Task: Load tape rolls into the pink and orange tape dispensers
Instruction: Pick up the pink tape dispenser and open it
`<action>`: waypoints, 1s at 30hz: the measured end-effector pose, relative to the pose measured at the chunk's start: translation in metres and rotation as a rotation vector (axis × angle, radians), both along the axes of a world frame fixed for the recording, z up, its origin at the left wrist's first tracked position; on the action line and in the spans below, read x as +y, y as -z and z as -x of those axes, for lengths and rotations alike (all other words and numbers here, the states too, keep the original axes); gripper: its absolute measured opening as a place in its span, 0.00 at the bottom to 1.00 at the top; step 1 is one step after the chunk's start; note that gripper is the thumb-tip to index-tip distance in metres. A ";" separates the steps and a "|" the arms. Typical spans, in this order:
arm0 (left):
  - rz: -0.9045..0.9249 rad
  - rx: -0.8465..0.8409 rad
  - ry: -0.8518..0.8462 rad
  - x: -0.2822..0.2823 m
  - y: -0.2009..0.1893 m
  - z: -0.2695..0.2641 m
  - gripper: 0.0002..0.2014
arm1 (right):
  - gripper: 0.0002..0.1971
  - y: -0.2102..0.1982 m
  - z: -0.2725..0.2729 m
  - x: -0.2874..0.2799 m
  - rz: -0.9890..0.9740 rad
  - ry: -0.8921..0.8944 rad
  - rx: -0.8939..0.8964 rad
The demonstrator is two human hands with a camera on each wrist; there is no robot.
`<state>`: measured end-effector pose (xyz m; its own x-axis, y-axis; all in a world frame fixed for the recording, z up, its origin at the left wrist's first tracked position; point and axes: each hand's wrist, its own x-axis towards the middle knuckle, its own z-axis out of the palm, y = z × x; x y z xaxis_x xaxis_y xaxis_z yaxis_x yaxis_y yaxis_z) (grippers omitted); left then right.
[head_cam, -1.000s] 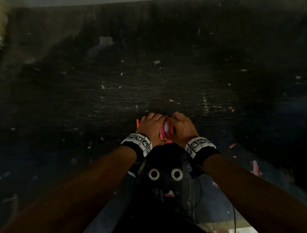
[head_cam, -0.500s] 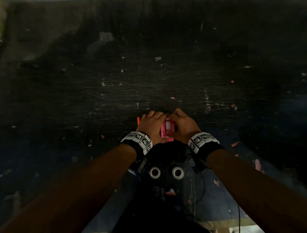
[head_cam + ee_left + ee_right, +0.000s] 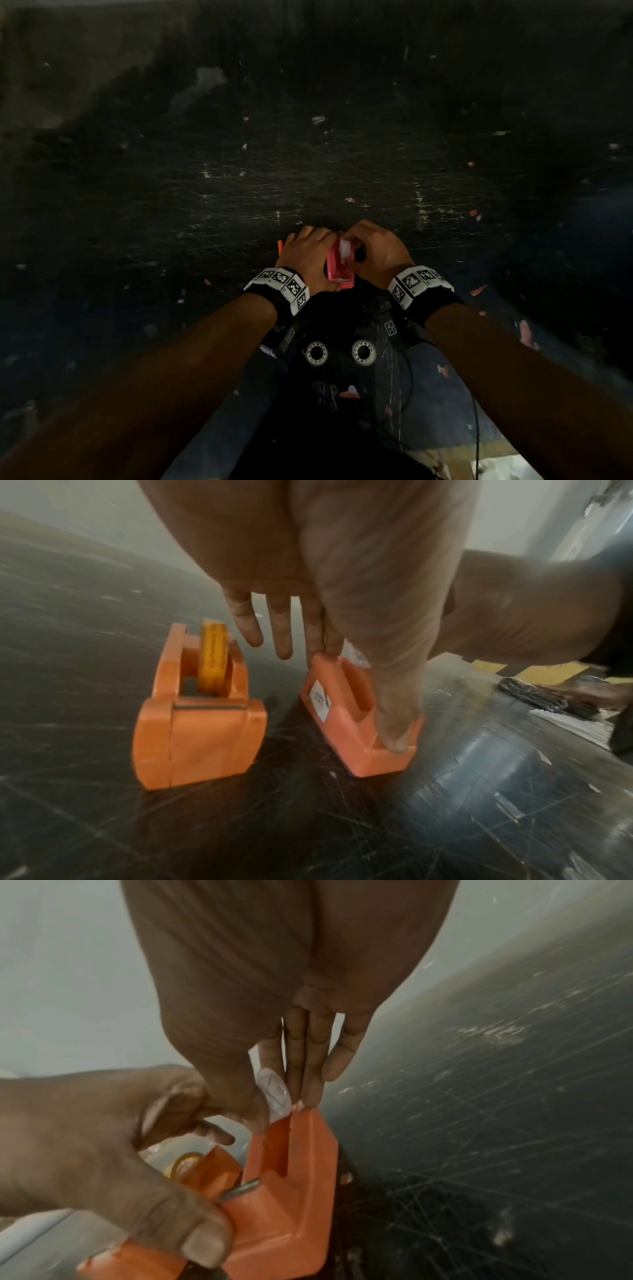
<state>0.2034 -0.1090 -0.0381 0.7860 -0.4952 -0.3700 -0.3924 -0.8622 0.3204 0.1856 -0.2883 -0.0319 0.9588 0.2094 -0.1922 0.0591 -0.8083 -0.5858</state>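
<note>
No text is legible; the pink dispenser's white label (image 3: 319, 701) is blurred.

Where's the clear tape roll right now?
In the head view, the clear tape roll is pinched by the right hand above the pink dispenser, which the left hand steadies.

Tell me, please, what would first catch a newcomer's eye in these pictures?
First, the pink tape dispenser at the near middle of the dark, scratched table, steadied by the left hand while the right hand pinches a pale tape roll at its top. Beside it, to the left, stands the orange tape dispenser, already holding a yellow roll.
</note>
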 end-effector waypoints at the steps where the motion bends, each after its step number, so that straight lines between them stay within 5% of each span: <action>1: 0.002 0.000 0.006 0.001 -0.001 0.000 0.54 | 0.14 -0.001 0.002 -0.001 -0.009 0.004 -0.013; 6: 0.142 -0.007 -0.006 0.006 -0.008 0.006 0.61 | 0.19 -0.003 0.022 -0.008 -0.048 -0.004 -0.058; 10: 0.567 0.120 -0.254 0.017 -0.021 0.023 0.35 | 0.22 -0.007 0.042 -0.012 -0.170 0.037 -0.089; 14: 0.870 0.517 -0.635 0.021 -0.025 0.053 0.15 | 0.22 -0.015 0.061 -0.008 -0.290 0.074 -0.133; 22: 1.253 0.960 -0.957 0.014 -0.035 0.094 0.14 | 0.28 -0.036 0.088 0.009 -0.273 0.000 -0.145; 30: 1.405 0.958 -1.107 0.017 -0.041 0.120 0.14 | 0.12 -0.050 0.112 0.022 -0.297 0.011 -0.283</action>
<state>0.0830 -0.0923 0.0032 0.7164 -0.2935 -0.6330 0.6919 0.4154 0.5905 0.0733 -0.2667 0.0183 0.9677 0.2050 0.1464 0.2432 -0.6082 -0.7556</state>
